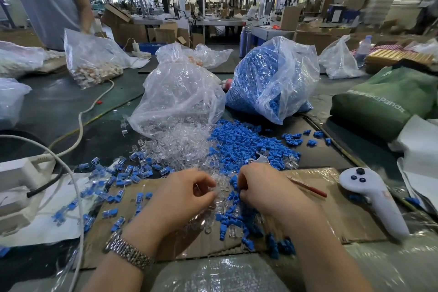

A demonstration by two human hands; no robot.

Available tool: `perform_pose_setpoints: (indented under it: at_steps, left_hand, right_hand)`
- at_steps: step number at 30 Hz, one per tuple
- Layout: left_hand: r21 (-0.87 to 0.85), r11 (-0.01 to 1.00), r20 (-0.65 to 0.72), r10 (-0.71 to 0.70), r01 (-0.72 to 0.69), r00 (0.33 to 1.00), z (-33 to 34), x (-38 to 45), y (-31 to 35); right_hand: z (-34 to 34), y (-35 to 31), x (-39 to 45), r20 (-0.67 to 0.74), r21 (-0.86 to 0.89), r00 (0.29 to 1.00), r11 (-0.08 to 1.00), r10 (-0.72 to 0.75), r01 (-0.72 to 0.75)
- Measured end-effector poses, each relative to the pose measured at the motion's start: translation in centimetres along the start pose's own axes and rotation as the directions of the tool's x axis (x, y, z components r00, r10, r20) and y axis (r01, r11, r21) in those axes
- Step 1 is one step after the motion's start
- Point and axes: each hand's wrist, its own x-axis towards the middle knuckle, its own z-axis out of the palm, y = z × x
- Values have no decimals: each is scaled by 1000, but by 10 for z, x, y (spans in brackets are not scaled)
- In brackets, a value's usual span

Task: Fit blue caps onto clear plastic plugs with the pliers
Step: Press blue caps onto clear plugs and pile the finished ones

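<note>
Pliers [260, 158] are seen as a metal tip above the right hand [263, 187], red handle [308, 188] sticking out to the right; right hand is closed around them, fingers curled into blue caps [244, 140]. Left hand [184, 194] is pinched at clear plugs [180, 142]; whether one is actually gripped cannot be told. Hands are near, not touching, over cardboard sheet [331, 211]. Capped pieces [123, 173] are scattered left. Behind: clear-plug bag [180, 92], blue-cap bag [272, 78]. White controller [372, 199] lies at right, green bag [384, 97] beyond it. Wristwatch [128, 252] is worn on left wrist.
</note>
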Motion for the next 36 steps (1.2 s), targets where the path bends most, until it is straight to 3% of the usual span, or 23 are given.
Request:
perform_pose_setpoints:
  at_steps: [14, 18, 22, 24, 27, 31, 36]
  left_hand:
    - [57, 997, -40, -56, 58, 998, -1, 0, 6]
    - [-149, 987, -124, -79, 60, 989, -5, -1, 9]
    - [-362, 926, -117, -162, 110, 980, -10, -1, 14]
    - [-501, 851, -78, -224, 156, 971, -13, -1, 14]
    - [-758, 612, 63, -279, 228, 958, -18, -2, 15]
    - [-890, 369, 184, -249, 269, 951, -19, 0, 14]
    - [-915, 267, 255, -194, 301, 947, -19, 1, 19]
  right_hand:
    - [-1, 9, 6, -103, 163, 995, 986, 1, 16]
    - [-3, 8, 6, -181, 283, 983, 959, 20, 33]
    - [-6, 8, 3, -198, 469, 980, 877, -13, 107]
    - [-7, 5, -1, -205, 560, 977, 811, -62, 169]
    - [-9, 3, -5, -285, 605, 952, 749, -114, 271]
    - [-7, -1, -8, -354, 589, 917, 717, -185, 372]
    - [-4, -4, -8, -468, 520, 842, 686, -270, 509]
